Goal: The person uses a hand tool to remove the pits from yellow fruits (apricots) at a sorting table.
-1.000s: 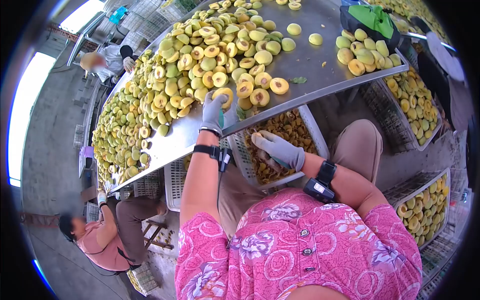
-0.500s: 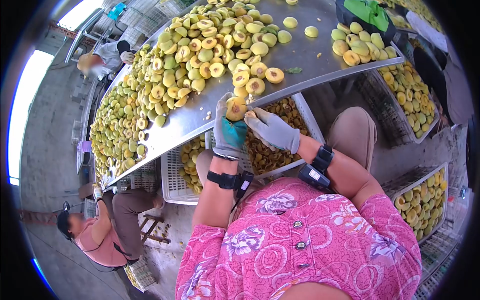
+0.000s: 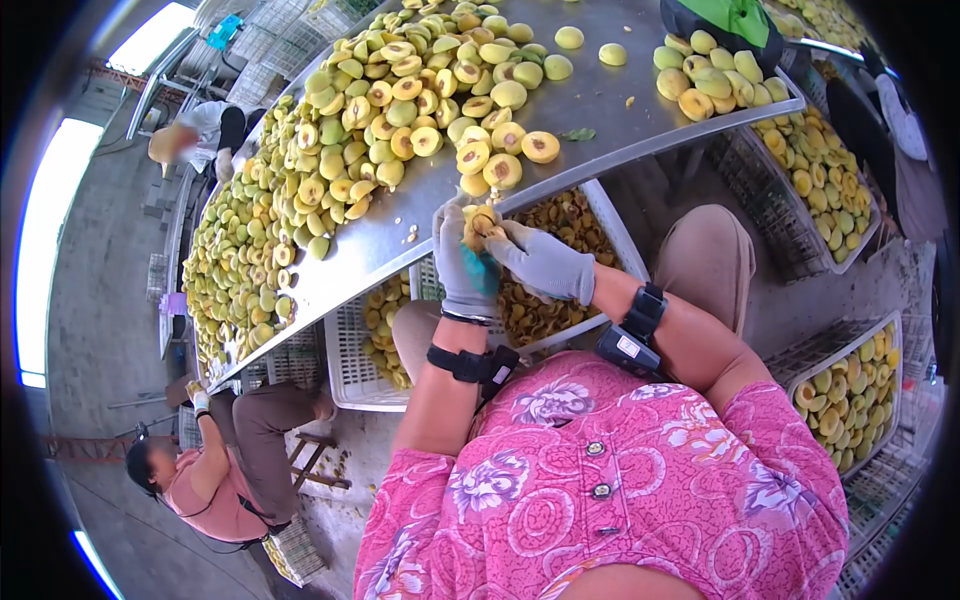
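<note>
Just off the near edge of the metal table (image 3: 580,95), both gloved hands meet at a yellow peach half (image 3: 481,222). My left hand (image 3: 463,265), in a grey glove with a green patch, is wrapped round the fruit from the left. From the right, the fingers of my right hand (image 3: 545,262) are closed and pressed against its cut face. Whether they also hold a small tool is hidden. Beneath the hands stands a white crate (image 3: 607,232) of brown fruit scraps. Cut peach halves (image 3: 503,170) lie close by on the table.
A big heap of peach halves (image 3: 370,120) covers the table's left side. A smaller pile (image 3: 715,80) lies beside a black-and-green bag (image 3: 735,25). Filled crates (image 3: 345,365) stand below and at right (image 3: 890,420). A co-worker (image 3: 215,480) sits at lower left.
Both hands have drawn closer together over the peach half, my left hand shifting slightly right. The fruit has turned, and the right fingers now cover part of it.
</note>
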Available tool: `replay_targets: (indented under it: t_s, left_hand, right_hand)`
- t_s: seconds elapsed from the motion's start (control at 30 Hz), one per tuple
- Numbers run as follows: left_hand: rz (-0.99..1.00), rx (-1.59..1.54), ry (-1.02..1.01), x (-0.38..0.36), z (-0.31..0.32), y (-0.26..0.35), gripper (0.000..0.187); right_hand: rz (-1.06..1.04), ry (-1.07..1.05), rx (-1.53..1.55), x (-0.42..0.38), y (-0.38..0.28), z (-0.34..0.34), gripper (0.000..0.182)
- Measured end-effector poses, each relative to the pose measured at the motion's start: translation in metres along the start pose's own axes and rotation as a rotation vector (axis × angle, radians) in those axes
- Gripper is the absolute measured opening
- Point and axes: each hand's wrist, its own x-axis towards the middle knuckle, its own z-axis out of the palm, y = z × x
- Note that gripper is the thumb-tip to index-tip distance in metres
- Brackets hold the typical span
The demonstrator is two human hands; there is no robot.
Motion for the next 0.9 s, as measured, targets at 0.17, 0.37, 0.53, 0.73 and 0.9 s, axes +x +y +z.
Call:
replay_targets:
  t_s: [0.17,0.37,0.53,0.73,0.9]
  left_hand:
    - [0.079,0.042,0.045,-0.001,0.003,0.002,0.036]
    - [-0.132,0.085,0.03,0.003,0.001,0.008,0.05]
    - [-0.132,0.117,0.039,-0.004,0.007,0.013,0.049]
    - [0.305,0.485,0.107,0.002,-0.006,-0.011,0.048]
    - [-0.029,0.19,0.064,-0.009,0.007,0.009,0.048]
  right_hand:
    - [0.164,-0.126,0.121,-0.006,-0.01,-0.004,0.036]
    - [0.255,-0.225,0.271,-0.009,-0.007,0.0,0.034]
    - [0.28,-0.245,0.347,-0.012,-0.009,0.0,0.033]
    - [0.174,-0.169,0.32,-0.004,0.017,0.011,0.031]
    - [0.26,-0.236,0.354,-0.009,0.005,0.006,0.03]
